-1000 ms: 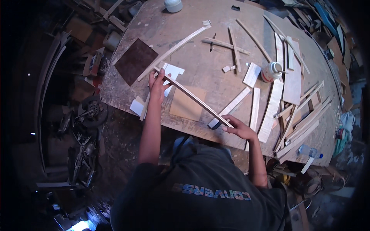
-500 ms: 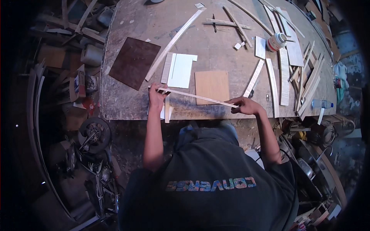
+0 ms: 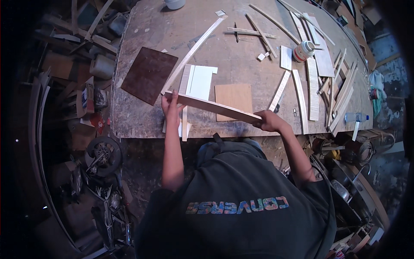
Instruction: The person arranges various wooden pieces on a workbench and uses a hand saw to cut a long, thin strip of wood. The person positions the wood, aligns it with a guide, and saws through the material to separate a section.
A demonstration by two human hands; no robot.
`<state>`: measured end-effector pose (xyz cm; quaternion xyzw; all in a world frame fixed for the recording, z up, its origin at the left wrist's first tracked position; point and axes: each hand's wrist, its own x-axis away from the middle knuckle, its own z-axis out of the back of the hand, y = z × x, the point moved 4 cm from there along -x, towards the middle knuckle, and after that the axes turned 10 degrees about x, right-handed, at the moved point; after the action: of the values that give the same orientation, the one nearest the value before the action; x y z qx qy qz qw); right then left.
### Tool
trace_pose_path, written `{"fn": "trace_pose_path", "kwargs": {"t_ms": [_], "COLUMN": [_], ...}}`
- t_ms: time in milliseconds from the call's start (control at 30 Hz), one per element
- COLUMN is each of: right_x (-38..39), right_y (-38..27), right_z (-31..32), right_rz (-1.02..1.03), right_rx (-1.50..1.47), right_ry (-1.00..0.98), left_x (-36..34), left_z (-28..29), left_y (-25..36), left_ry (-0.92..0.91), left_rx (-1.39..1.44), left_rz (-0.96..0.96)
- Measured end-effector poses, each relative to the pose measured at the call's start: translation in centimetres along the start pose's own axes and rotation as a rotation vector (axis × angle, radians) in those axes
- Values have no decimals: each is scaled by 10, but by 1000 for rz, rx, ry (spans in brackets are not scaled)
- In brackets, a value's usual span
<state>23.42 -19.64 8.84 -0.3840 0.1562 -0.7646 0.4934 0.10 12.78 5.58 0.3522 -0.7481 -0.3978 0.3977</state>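
A long narrow wooden board (image 3: 212,105) is held up over the near edge of the workbench, sloping down toward the right. My left hand (image 3: 171,107) grips its left end, with the thumb up along the edge. My right hand (image 3: 271,121) is closed round its right end. Behind the board lie a white panel with a notched corner (image 3: 201,81) and a square light-brown wooden panel (image 3: 233,96), both partly hidden by it. A dark brown square sheet (image 3: 149,75) rests to the left of them, beside a long pale strip (image 3: 195,54).
The scuffed workbench (image 3: 142,123) holds a white jar with a red label (image 3: 303,51), several wood strips and a pile of offcuts (image 3: 342,97) at right. A plastic bottle (image 3: 356,117) lies near the right edge. A dark wheel (image 3: 104,156) and clutter stand on the floor at left.
The board has been turned in my hands, so its broad side now shows where only a thin edge did. Both hands have stayed at its ends. The view has shifted slightly.
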Motion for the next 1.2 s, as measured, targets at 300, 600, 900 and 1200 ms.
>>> {"fn": "trace_pose_path", "kwargs": {"t_ms": [300,600,900,1200], "right_x": [-11,-31,-33,-62], "right_y": [17,71,88,84], "right_z": [19,9,34,44], "right_rz": [-46,-239,-155,-284], "right_rx": [313,425,460,421], "right_ry": [286,434,467,43], "left_x": [22,20,47,74], "left_z": [14,38,2,-68], "left_y": [-24,-89,-80,-49], "left_ry": [198,118,-140,-628], "left_rx": [-275,-342,-1218,-1253], "left_rz": [84,166,-303,-164]}}
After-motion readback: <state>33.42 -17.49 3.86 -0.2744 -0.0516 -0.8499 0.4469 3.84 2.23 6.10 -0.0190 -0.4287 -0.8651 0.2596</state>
